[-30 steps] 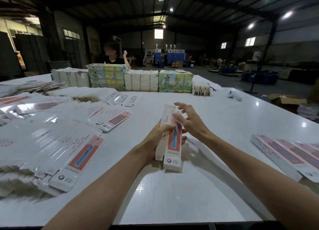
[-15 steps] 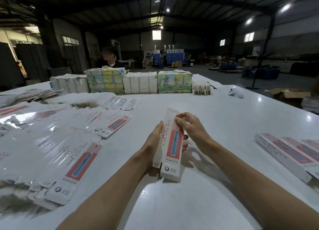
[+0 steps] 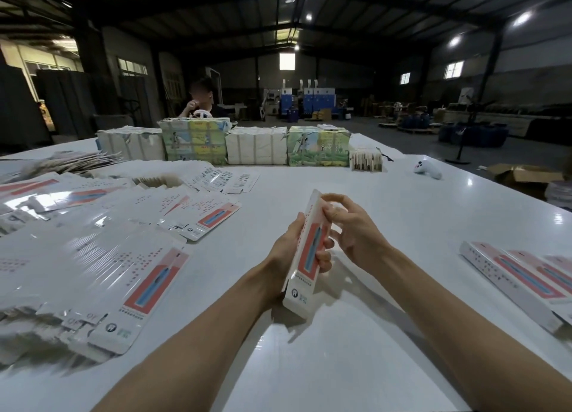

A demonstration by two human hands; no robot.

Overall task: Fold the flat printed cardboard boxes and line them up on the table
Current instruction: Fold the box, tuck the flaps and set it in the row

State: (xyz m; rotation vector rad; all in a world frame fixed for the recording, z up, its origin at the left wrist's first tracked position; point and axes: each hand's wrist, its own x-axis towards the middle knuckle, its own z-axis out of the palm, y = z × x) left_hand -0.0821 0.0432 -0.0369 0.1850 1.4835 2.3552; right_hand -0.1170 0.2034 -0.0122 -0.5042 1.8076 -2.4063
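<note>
A long white box [image 3: 305, 269] with a red and blue print stands tilted above the white table [image 3: 371, 334] in the middle. My left hand [image 3: 286, 250] grips it around the middle from the left, fingers wrapped behind and showing on the right side. My right hand [image 3: 353, 229] pinches the upper right edge of the box near its top end. Flat printed box blanks [image 3: 93, 257] lie fanned out in a big pile on the left. Folded boxes [image 3: 520, 281] lie side by side at the right edge.
Wrapped bundles [image 3: 257, 145] stand in a row along the far side of the table, with a person seated behind them. A small white object [image 3: 428, 169] lies at the far right. A cardboard carton [image 3: 526, 175] sits on the floor beyond the right edge.
The box has come closer to me and stands more upright. My right hand slid from its top end to the upper right edge. The view tilted slightly.
</note>
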